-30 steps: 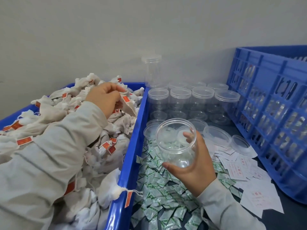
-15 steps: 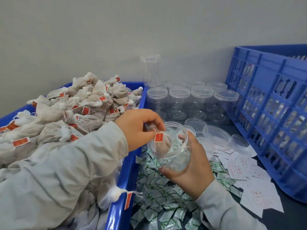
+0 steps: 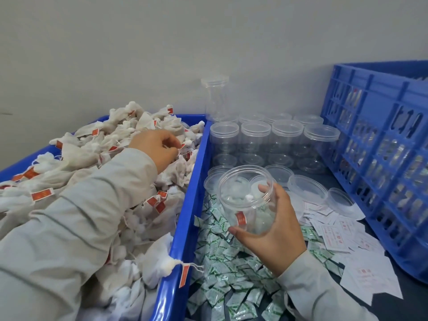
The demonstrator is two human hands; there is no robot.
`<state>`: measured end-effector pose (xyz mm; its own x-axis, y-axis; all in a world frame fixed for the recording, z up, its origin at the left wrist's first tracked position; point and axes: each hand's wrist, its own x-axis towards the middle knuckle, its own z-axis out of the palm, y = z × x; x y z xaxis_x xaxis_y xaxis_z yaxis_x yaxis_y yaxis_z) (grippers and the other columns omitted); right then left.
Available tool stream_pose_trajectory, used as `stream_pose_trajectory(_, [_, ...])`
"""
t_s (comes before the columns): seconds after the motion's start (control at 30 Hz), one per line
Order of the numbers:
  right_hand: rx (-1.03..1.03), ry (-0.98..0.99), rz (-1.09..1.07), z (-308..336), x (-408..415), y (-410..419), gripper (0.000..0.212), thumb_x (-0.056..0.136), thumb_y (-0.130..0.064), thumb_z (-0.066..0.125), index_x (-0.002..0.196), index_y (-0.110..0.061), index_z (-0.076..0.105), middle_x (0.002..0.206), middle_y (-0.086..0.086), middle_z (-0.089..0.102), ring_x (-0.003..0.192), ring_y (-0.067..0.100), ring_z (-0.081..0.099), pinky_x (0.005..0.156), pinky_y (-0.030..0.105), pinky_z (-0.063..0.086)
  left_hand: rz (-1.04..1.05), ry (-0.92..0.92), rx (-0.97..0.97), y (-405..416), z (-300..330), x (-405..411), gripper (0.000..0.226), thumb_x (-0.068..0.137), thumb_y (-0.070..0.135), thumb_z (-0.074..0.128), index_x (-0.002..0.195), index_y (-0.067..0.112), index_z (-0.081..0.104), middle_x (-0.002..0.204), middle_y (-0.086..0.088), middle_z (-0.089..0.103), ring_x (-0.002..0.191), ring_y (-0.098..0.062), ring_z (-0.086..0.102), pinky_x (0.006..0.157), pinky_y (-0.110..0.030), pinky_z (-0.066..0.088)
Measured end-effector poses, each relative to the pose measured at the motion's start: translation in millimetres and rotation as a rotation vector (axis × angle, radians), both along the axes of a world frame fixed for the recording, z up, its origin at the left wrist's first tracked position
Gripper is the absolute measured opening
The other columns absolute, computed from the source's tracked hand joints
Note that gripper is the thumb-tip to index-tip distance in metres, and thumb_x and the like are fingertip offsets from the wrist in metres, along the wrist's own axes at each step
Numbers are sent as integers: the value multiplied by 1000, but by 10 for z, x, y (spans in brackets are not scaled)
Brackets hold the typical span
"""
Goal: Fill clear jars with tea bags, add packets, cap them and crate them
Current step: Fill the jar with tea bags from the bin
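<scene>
I see the right hand (image 3: 271, 230) holding an open clear jar (image 3: 246, 198), tilted, with a tea bag (image 3: 240, 217) inside, above the green packets (image 3: 222, 269). The left hand (image 3: 157, 147) has curled fingers in the tea bag heap (image 3: 88, 149) in the blue bin (image 3: 185, 218); what it pinches I cannot tell. Capped jars (image 3: 273, 137) stand behind, beside a blue crate (image 3: 379, 144).

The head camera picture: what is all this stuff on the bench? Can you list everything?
tea bags: a heap, white with red tags, in the blue bin at left
held jar: one, clear, tea bag inside, uncapped
capped jars: many, clear, by the wall
loose lids: several, clear, mid bench
green packets: a pile, green and white, beneath the held jar
white packets: a scatter, red print, at right
crate: one, blue, far right
left hand: reaching into the tea bags
right hand: its grip is round the held jar
</scene>
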<state>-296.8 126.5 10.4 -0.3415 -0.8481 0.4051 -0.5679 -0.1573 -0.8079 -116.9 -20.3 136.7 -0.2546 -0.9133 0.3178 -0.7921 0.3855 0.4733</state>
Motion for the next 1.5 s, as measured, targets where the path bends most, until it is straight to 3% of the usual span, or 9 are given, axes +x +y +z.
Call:
stream_pose_trajectory(0.33, [-3,63,-9,13,12,-5,109,46,-61,76,139,-36,24,125,-15,42,117,2,39,99,18,30,-89,-1019,346,-124,-349,36,47,89,21,56,135,24,46,137,2,49,122,-19,50,97,-25,38])
stream_pose_trajectory(0.5, [12,71,-4,3,10,-18,109,47,-60,77,140,-28,30,127,-14,44,117,0,40,94,6,28,-125,-1185,402,-105,-263,68,37,84,25,63,121,27,60,125,6,58,111,-14,56,81,-16,38])
stream_pose_trajectory(0.67, [2,67,3,9,20,-8,110,47,-60,76,141,-25,31,127,-12,45,119,4,42,98,14,29,-100,-1312,371,-83,-271,29,35,88,34,60,121,23,61,123,3,61,88,-12,48,77,-19,38])
stream_pose_trajectory(0.8, [14,67,3,20,27,-13,111,46,-60,75,142,-26,30,127,-12,45,118,5,42,98,17,29,-61,-1184,342,-111,-193,41,27,89,31,59,114,24,65,118,0,63,99,-18,58,86,-24,43])
stream_pose_trajectory(0.93, [19,69,2,29,28,-2,110,47,-55,78,142,-21,32,128,-9,47,119,7,44,100,20,32,-15,-1003,340,-113,-131,69,30,95,29,49,118,13,61,120,-5,63,96,-21,57,68,-20,40])
stream_pose_trajectory(1.07, [23,78,3,37,31,-4,110,47,-56,78,141,-21,32,128,-10,47,118,7,43,101,22,32,25,-971,327,-78,-131,38,31,98,25,42,121,9,57,124,-9,59,110,-23,55,88,-26,41])
stream_pose_trajectory(1.23, [23,69,13,33,29,5,111,47,-57,77,142,-22,31,128,-11,46,119,5,42,100,18,31,43,-665,296,-123,-57,60,18,94,9,45,103,8,60,66,3,60,60,-13,53,58,-23,41])
stream_pose_trajectory(1.37, [18,68,13,29,38,3,111,47,-57,77,141,-22,31,127,-11,45,120,5,42,98,14,27,37,-581,209,-106,-26,43,16,95,6,42,99,11,57,64,6,58,50,-5,44,51,-19,36])
stream_pose_trajectory(1.5, [12,67,16,27,36,-1,109,47,-58,76,141,-23,32,127,-12,45,121,5,41,99,16,28,75,-418,97,-115,5,56,17,94,2,40,94,10,56,65,-1,58,54,-17,50,54,-25,40])
